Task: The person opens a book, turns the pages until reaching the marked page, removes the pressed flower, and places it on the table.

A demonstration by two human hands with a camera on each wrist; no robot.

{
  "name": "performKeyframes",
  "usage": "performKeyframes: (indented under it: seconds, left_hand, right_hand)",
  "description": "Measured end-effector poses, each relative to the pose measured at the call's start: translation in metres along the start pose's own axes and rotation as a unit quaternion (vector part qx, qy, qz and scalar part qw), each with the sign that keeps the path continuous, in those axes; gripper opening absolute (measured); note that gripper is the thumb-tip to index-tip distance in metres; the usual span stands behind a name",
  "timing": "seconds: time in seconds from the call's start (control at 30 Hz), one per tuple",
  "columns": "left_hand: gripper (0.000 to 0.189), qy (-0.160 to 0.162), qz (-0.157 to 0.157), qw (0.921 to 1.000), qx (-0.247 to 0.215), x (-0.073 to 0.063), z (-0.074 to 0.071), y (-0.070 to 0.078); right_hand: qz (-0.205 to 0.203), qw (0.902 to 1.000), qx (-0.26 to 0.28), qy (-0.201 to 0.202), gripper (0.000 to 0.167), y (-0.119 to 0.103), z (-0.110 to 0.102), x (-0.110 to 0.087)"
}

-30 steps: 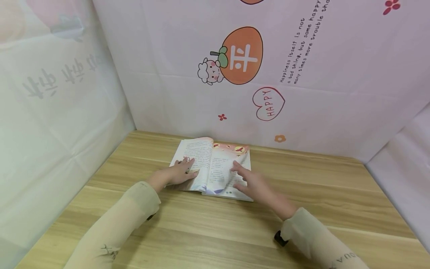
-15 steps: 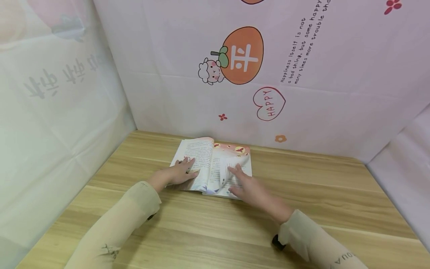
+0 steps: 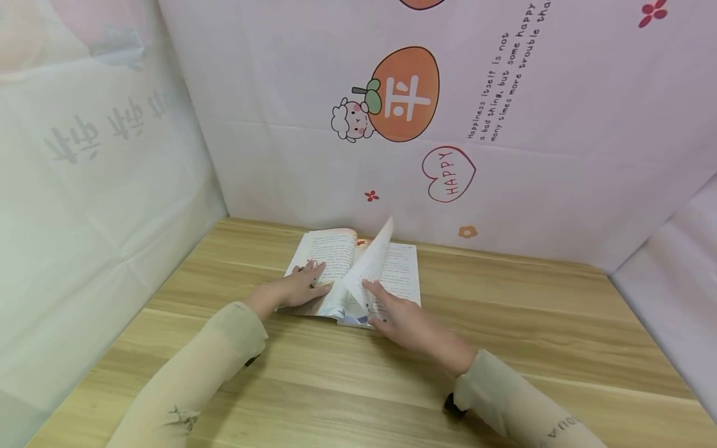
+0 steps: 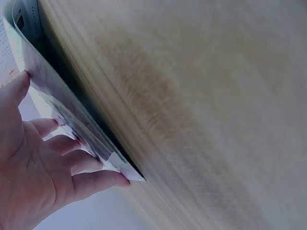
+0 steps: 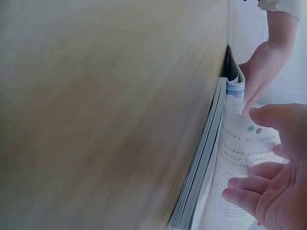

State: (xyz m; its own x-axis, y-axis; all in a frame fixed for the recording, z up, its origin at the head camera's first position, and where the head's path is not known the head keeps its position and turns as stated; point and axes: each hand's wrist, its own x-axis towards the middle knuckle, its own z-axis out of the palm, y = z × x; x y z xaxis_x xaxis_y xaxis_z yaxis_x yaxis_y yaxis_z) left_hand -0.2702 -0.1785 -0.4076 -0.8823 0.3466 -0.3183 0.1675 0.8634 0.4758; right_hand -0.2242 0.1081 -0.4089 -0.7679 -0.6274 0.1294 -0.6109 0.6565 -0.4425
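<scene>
An open book (image 3: 400, 261) with printed pages lies at the far side of the table. My left hand (image 3: 297, 289) rests with spread fingers on its left page (image 3: 336, 246). In the left wrist view that hand (image 4: 41, 165) presses along the lower edge of the book. One page (image 3: 374, 256) stands up from the right half, curled and leaning left. Against its right side are the loosely extended fingers of my right hand (image 3: 406, 320). The right wrist view has this hand (image 5: 283, 167) over the print, with thumb and fingers apart and the thick page block (image 5: 204, 153) beside it.
The wooden table (image 3: 347, 379) spreads out in front of the book and to both sides. A printed cloth wall (image 3: 291, 168) rises close behind the book, and a white cloth wall (image 3: 112, 205) stands at the left.
My right hand has moved left across the right page. The page it pushes has risen and swung left, baring the printed page under it. The left hand has stayed in place.
</scene>
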Motion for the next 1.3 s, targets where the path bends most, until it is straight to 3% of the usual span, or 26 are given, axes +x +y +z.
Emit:
performKeyframes:
  seconds: [0.37, 0.57, 1.03, 1.3]
  left_hand:
    - [0.069, 0.028, -0.001, 0.9996, -0.001, 0.002, 0.003, 0.0]
    - [0.061, 0.047, 0.004, 0.9981, -0.041, 0.003, 0.003, -0.001]
    - [0.079, 0.064, 0.006, 0.9968, -0.047, 0.006, 0.004, -0.001]
    - [0.091, 0.074, 0.005, 0.9959, -0.051, 0.004, 0.005, -0.003]
  right_hand:
    - [-0.045, 0.9988, -0.018, 0.01, 0.065, -0.011, 0.009, 0.009]
    - [-0.03, 0.9993, -0.022, -0.003, 0.063, -0.013, 0.012, 0.011]
    - [-0.018, 0.9991, -0.026, -0.027, 0.059, -0.022, 0.018, 0.018]
    - [-0.049, 0.9977, -0.029, -0.038, 0.057, -0.027, 0.02, 0.017]
